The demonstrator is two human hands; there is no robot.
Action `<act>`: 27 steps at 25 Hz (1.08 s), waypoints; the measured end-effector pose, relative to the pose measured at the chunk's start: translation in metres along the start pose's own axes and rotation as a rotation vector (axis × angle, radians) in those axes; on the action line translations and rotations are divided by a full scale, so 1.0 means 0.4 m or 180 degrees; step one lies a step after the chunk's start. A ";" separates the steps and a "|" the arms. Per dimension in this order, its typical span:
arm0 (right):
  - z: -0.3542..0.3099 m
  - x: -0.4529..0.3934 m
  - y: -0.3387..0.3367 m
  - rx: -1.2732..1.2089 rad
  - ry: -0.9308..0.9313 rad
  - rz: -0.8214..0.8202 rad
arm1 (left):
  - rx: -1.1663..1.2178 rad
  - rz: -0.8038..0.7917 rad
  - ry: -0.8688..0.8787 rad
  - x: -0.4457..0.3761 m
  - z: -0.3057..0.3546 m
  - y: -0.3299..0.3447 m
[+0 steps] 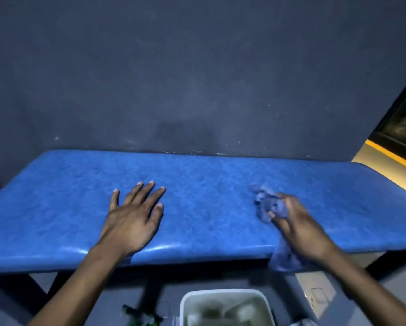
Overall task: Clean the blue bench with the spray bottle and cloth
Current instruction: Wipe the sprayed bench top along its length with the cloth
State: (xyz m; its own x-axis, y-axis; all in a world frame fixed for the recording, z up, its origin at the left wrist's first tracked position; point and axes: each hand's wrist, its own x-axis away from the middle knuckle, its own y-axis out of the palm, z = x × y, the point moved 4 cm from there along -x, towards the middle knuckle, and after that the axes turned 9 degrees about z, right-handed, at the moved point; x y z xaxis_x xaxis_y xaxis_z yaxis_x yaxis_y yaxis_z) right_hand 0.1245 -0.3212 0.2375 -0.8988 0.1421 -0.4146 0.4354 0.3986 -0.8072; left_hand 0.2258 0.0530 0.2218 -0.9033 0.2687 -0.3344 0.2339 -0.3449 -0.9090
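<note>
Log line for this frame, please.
left hand flat on bench | right hand gripping cloth | wiping

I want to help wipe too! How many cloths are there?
1. The cloth is bunched in the right hand on the blue bench, its tail hanging over the front edge. More may be in the blurry bin.

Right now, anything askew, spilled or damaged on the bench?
Nothing stands out. The blue bench shows no spill or tear. The left hand lies flat on it; the right hand grips a bunched cloth, with one end hanging past the front edge. The wall behind looks scuffed.
</note>
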 end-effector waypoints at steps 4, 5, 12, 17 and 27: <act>0.019 -0.199 0.100 0.0225 0.0368 0.0201 | -0.0056 0.0023 0.0000 -0.005 0.008 0.004; -0.040 -0.238 0.151 0.0318 0.0492 0.0299 | -0.0050 0.0024 0.0002 -0.005 0.006 0.006; -0.381 -0.106 0.242 0.0334 -0.0335 -0.0081 | -0.0093 -0.0102 -0.0008 -0.004 -0.007 0.008; -0.084 -0.019 0.044 0.0274 0.0086 0.0351 | -0.0135 -0.0131 -0.0037 -0.003 -0.001 0.013; -0.444 -0.213 0.328 -0.0078 -0.0976 -0.0420 | 0.0002 0.0267 -0.0126 -0.001 -0.009 0.003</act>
State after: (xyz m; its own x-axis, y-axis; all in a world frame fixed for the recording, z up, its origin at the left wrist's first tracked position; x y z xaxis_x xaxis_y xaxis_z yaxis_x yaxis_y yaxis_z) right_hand 0.2493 -0.1199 0.2415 -0.8887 -0.1900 -0.4173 0.3116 0.4175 -0.8536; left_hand 0.2280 0.0557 0.2198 -0.8940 0.2031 -0.3993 0.3092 -0.3653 -0.8780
